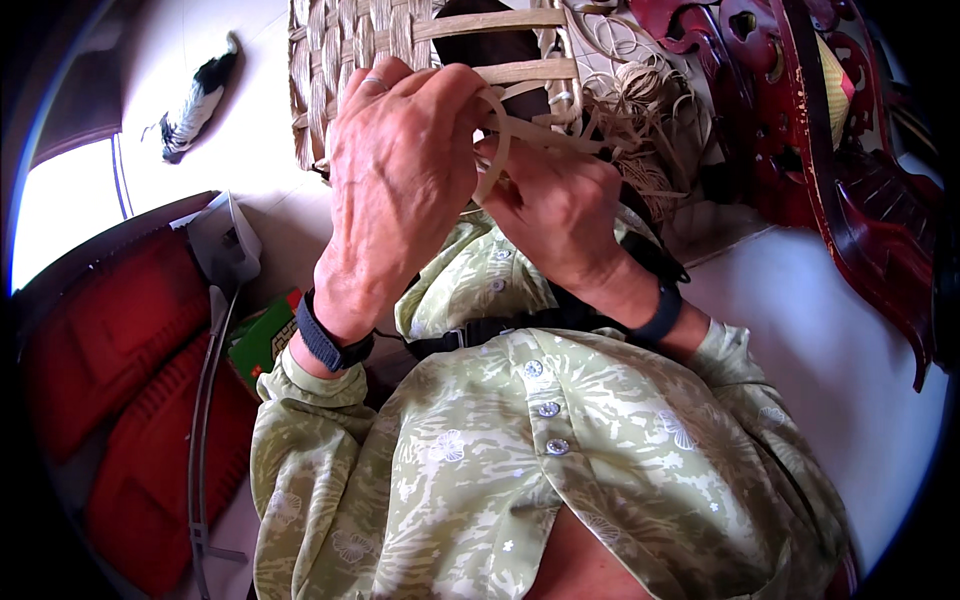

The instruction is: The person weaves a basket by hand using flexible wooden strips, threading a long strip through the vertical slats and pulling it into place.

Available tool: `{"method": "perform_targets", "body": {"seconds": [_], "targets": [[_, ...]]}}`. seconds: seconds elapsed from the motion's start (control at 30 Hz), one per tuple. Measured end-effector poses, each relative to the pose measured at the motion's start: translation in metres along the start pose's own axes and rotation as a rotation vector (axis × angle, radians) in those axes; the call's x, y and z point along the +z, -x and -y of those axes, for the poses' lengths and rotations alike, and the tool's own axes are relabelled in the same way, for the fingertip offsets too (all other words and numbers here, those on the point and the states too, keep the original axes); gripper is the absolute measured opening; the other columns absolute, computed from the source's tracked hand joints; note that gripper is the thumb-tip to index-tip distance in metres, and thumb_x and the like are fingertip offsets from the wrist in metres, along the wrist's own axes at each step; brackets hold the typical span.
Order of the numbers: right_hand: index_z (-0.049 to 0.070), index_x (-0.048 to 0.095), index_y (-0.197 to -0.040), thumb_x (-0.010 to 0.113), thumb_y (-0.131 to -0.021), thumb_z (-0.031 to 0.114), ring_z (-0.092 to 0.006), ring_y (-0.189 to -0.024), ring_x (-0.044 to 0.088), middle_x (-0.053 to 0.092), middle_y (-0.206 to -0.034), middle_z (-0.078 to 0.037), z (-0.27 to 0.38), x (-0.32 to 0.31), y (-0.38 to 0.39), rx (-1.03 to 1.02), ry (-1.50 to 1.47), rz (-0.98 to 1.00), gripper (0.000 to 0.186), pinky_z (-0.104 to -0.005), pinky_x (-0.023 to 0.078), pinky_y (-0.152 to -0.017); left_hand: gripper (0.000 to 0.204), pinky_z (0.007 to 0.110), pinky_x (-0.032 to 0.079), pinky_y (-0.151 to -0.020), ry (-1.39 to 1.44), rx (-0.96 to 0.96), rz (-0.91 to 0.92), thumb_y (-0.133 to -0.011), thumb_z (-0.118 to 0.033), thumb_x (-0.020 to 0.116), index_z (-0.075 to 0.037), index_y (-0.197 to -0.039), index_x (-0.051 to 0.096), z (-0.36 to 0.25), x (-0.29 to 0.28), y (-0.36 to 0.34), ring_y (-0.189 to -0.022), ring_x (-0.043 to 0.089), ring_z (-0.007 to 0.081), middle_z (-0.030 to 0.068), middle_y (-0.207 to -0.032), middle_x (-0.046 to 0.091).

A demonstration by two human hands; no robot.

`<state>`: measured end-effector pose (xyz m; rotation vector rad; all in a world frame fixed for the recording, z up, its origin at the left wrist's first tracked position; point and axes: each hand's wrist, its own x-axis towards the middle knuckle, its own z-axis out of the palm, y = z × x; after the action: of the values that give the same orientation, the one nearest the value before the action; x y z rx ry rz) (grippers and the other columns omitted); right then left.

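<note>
In front of me at the top of the head view is a woven piece [350, 45] of flat tan strips, its right part more openly woven over a dark gap. My left hand [405, 165] lies over its near edge, fingers curled round a pale flat strip [497, 130] that bends in a loop between my hands. Just right of it, my right hand [560, 210] is closed with thumb and fingers pinched on the same strip. Its fingertips are partly hidden. Both wrists wear dark bands.
A tangled heap of loose strips [645, 105] lies right of the woven piece. Beyond it stands carved dark-red wooden furniture [820, 150]. At left are red padded cushions [150, 400], a grey metal stand [225, 240] and a green packet [262, 335]. A black-and-white cat [198, 105] lies on the floor.
</note>
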<state>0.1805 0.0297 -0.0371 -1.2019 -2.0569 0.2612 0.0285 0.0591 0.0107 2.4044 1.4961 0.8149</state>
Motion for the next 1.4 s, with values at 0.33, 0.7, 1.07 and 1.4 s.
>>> {"method": "perform_targets", "body": {"seconds": [0.33,0.7,1.07,1.4], "targets": [[0.01,0.047,-0.058,0.066,-0.076,0.011,-0.0136,-0.045,0.045,0.047,-0.052,0.001,-0.039,-0.146,0.017,0.208,-1.219,0.365,0.026,-0.0328,0.033,-0.048,0.024,0.023,0.05,-0.071,0.323,-0.323,-0.187,-0.101,-0.018,0.055,-0.003,-0.108,0.072,0.029,-0.031,-0.024,-0.08,0.064,0.0072,0.0039,-0.092,0.074],[0.009,0.072,-0.101,0.069,-0.094,0.034,-0.0041,-0.042,0.045,0.06,-0.063,0.001,-0.223,-0.304,0.094,1.323,0.227,-0.422,0.026,-0.0198,0.029,-0.035,0.01,0.038,0.045,-0.067,0.2,-0.241,-0.271,-0.092,-0.011,0.062,-0.003,-0.092,0.069,0.023,-0.027,-0.027,-0.068,0.057,0.0273,0.0098,-0.065,0.06],[0.007,0.071,-0.092,0.076,-0.083,0.011,-0.0237,-0.06,0.07,0.072,-0.074,-0.008,-0.013,-0.022,-0.038,-0.007,-0.075,-0.03,0.011,-0.0338,0.054,-0.054,0.008,0.041,0.045,-0.067,0.151,-0.182,-0.208,-0.09,-0.008,0.061,-0.003,-0.091,0.067,0.016,-0.02,-0.02,-0.071,0.055,0.0326,0.0119,-0.071,0.064],[0.002,0.065,-0.09,0.064,-0.087,0.007,-0.018,-0.057,0.057,0.061,-0.07,-0.005,-0.012,-0.067,-0.034,-0.014,-0.257,0.183,0.006,-0.0318,0.046,-0.054,0.009,0.041,0.045,-0.071,0.151,-0.17,-0.209,-0.091,-0.009,0.06,-0.003,-0.088,0.065,0.015,-0.016,-0.019,-0.067,0.057,0.0354,0.0132,-0.07,0.064]]}}
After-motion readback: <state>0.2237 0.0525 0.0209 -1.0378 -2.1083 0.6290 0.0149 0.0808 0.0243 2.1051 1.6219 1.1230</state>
